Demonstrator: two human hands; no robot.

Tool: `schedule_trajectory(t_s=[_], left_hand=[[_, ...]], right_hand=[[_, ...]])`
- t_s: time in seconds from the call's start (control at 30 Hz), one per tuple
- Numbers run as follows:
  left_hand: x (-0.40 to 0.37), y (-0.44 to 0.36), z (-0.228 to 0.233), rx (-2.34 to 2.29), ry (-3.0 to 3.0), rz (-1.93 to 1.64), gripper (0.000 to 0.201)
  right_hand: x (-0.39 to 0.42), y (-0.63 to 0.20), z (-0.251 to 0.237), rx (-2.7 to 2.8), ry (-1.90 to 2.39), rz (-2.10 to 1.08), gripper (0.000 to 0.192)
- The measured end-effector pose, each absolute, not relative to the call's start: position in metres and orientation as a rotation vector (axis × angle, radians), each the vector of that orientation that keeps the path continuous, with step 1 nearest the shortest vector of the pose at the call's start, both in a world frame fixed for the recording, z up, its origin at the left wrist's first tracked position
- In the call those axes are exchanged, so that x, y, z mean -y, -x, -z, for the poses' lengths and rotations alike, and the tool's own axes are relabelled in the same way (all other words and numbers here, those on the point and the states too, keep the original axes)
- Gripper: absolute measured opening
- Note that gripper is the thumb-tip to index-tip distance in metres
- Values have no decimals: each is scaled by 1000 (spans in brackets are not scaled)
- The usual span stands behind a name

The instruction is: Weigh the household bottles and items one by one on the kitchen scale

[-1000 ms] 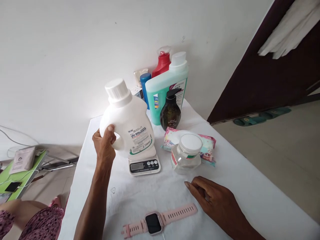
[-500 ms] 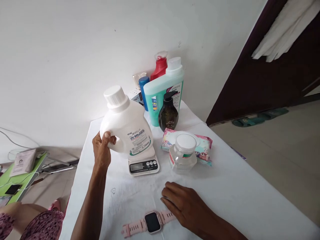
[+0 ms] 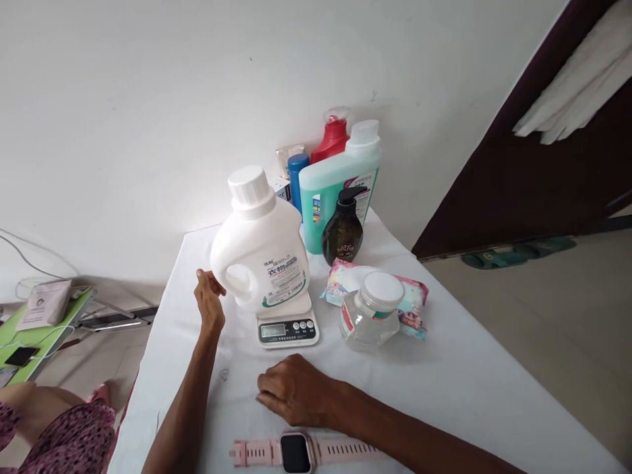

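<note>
White cloth: a slightly creased sheet covers the table, which runs from the wall towards the near edge.
Detergent jug: a smooth white plastic jug with a ribbed screw cap, a moulded loop handle and a printed label stands upright on the scale, towards the table's far left corner.
Green bottle: a translucent teal plastic bottle with a white cap stands at the far edge, by the wall.
Pump bottle: a dark, rounded, glossy bottle stands just in front of the green one.
Wipes pack: a soft, flat printed pack lies behind the jar.
Jar: a clear faceted jar with a white lid stands right of the scale.
Scale: a small flat white scale with a grey display and round buttons.
Watch: a pink watch with a ridged strap and a dark square face lies at the near edge.
Right hand: the right hand rests palm down on the cloth, its grip loosely curled on nothing.
Left hand: the left hand is just beside the jug's handle, fingers apart, holding nothing.
</note>
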State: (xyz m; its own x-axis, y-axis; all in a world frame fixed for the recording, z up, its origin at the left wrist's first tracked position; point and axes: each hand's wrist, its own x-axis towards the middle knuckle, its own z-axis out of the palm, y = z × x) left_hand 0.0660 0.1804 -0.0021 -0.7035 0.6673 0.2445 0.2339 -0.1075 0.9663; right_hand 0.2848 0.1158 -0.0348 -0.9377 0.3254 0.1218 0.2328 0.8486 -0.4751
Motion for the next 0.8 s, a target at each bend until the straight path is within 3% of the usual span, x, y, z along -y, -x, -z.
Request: schedule_trajectory(t_s=[0.17, 0.43, 0.6, 0.8], left_hand=[[-181, -63, 27, -1891, -976, -1712, 66], [-183, -61, 24, -1940, -1039, -1630, 45], [-182, -58, 25, -1930, -1147, -1584, 43], [-184, -57, 28, -1950, -1154, -1596, 45]], right_hand=[[-125, -248, 61, 2741, 236, -564, 29], [-124, -250, 72, 2733, 184, -455, 23], [-121, -250, 75, 2764, 158, -412, 11], [-120, -249, 78, 2727, 167, -352, 11]])
